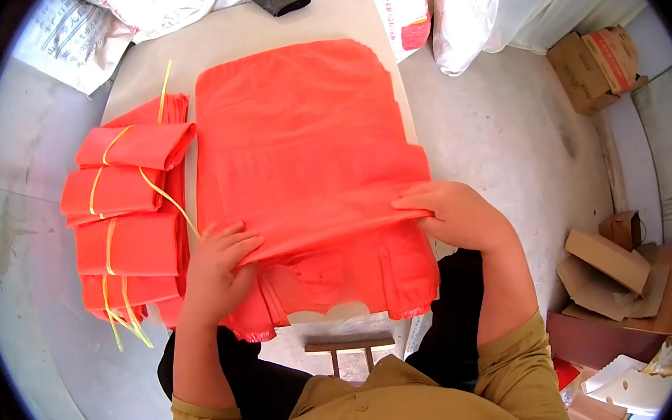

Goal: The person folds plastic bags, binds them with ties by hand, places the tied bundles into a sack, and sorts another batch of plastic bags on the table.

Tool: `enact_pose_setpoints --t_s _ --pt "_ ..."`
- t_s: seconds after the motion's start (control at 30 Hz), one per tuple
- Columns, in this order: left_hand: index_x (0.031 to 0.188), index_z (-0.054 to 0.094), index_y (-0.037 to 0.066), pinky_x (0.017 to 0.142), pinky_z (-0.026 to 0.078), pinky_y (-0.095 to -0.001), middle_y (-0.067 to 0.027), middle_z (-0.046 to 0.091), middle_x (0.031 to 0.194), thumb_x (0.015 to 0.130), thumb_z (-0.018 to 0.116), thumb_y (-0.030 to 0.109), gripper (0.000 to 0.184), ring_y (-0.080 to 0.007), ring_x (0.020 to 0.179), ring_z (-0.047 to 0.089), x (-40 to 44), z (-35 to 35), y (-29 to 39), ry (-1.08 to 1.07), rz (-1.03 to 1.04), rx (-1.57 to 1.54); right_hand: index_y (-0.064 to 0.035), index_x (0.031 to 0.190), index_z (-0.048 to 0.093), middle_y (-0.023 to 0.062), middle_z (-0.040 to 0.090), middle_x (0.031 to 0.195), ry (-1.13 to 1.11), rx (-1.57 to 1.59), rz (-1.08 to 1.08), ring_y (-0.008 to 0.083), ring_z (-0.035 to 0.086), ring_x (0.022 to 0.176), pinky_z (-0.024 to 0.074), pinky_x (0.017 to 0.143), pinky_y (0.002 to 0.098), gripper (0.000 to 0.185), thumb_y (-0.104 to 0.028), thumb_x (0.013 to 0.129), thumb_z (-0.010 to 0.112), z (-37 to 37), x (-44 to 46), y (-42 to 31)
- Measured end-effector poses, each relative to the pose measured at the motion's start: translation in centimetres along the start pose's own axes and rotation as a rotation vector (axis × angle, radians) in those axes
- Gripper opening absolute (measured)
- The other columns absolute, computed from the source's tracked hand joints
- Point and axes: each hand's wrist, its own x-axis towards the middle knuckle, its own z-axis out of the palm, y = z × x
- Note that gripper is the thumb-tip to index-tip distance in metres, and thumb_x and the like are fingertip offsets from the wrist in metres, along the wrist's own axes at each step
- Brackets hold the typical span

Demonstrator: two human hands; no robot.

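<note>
Two hands on a folded edge of red plastic sheeting
The left hand [221, 273] and the right hand [456, 212] hold opposite ends of a folded band [321, 221] across the stack of red sheets [297, 118], which lies on a tan table [158, 54]; gathered edges hang at the near side. Just beside the stack, on the person's left, folded red bundles [123, 190] overlap in a column, tied with yellow strips [110, 245]. A dark roll [278, 0], perhaps plastic, lies at the table's far edge. Cardboard boxes [589, 68] stand on the floor [495, 126] at the right.
</note>
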Motion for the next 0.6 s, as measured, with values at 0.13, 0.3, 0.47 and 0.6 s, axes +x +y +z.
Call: enact_pose_setpoints --t_s 0.13,0.3,0.47,0.6 --pt "0.106 0.070 0.003 0.077 0.050 -0.0310 -0.0087 0.069 0.090 0.084 0.065 0.002 0.022 -0.0171 0.083 0.065 -1.3 -1.3 -0.6 -0.115 -0.337 -0.498 0.0006 0.105 0.070 0.0098 0.068 0.077 -0.100 0.348 0.146 0.0172 0.060 0.069 0.0480 0.066 0.0305 0.023 -0.003 0.083 0.062 -1.3 -1.8 0.1" --pt "0.105 0.068 0.001 0.069 0.047 -0.0239 -0.0033 0.062 0.081 0.090 0.065 0.004 0.015 -0.0047 0.078 0.055 0.5 -0.1 0.1 0.214 -0.523 -0.698 0.0028 0.094 0.070 0.0047 0.052 0.068 0.035 0.311 0.298 0.0134 0.045 0.064 0.0417 0.061 0.0311 0.016 -0.008 0.084 0.066 -1.2 -0.1 1.2" --pt "0.136 0.056 0.010 0.111 0.038 -0.0472 -0.0180 0.045 0.147 0.081 0.074 0.010 0.058 -0.0376 0.136 0.043 2.3 1.7 0.9 0.320 -0.253 0.122 -0.0009 0.109 0.068 0.0122 0.070 0.093 0.347 -0.055 0.233 0.0259 0.066 0.089 0.0521 0.080 0.0364 0.031 -0.015 0.082 0.071 1.8 2.0 3.2" --pt "0.137 0.056 0.011 0.115 0.033 -0.0514 -0.0127 0.046 0.150 0.078 0.078 0.019 0.064 -0.0346 0.142 0.039 3.2 2.6 3.1 0.063 0.039 0.209 -0.0057 0.126 0.062 0.0159 0.059 0.135 0.276 -0.162 -0.109 0.0347 0.052 0.128 0.0431 0.106 0.0436 0.052 -0.019 0.078 0.076 3.1 3.1 0.9"
